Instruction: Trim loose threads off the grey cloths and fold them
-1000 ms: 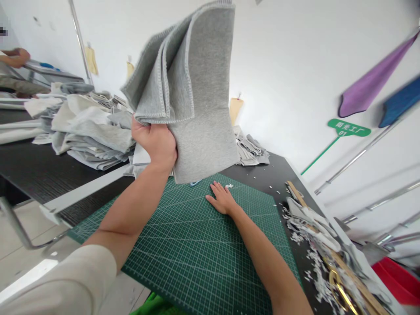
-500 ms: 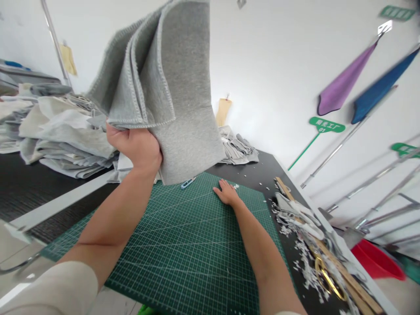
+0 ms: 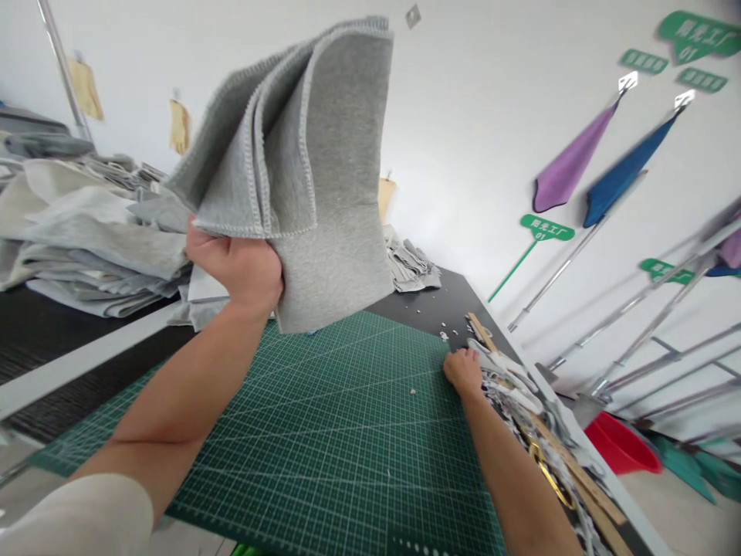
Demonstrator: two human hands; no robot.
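Head view: a loose heap of grey and off-white fabric (image 3: 98, 232) lies to the left of the left hand (image 3: 238, 266) and is cut off by the frame edge. The left hand is clenched around the lower left part of the folded grey cloth (image 3: 350, 147). The cloth is raised above the green cutting mat (image 3: 347, 440); it extends up and to the right from this hand, long axis near upright, with its overlocked flaps fanned on the left and a flat panel hanging to the right. The left hand is the nearer one, in direct contact; the right hand (image 3: 465, 372) is well apart, below and to the right of the cloth. Beyond the cloth, between the two hands, a small fabric stack (image 3: 414, 266) sits on the dark surface (image 3: 455, 293). The right hand is at the mat's right edge, fingers curled; its fingertips are turned away, so whether it grips anything cannot be determined. Immediately to its right are pale scraps (image 3: 518, 390); nearer the wearer lie a wooden strip (image 3: 579, 471) and a gold-coloured handle (image 3: 544, 471), partly covered. The left fingertips are concealed by the cloth, and its layers cannot be counted reliably.
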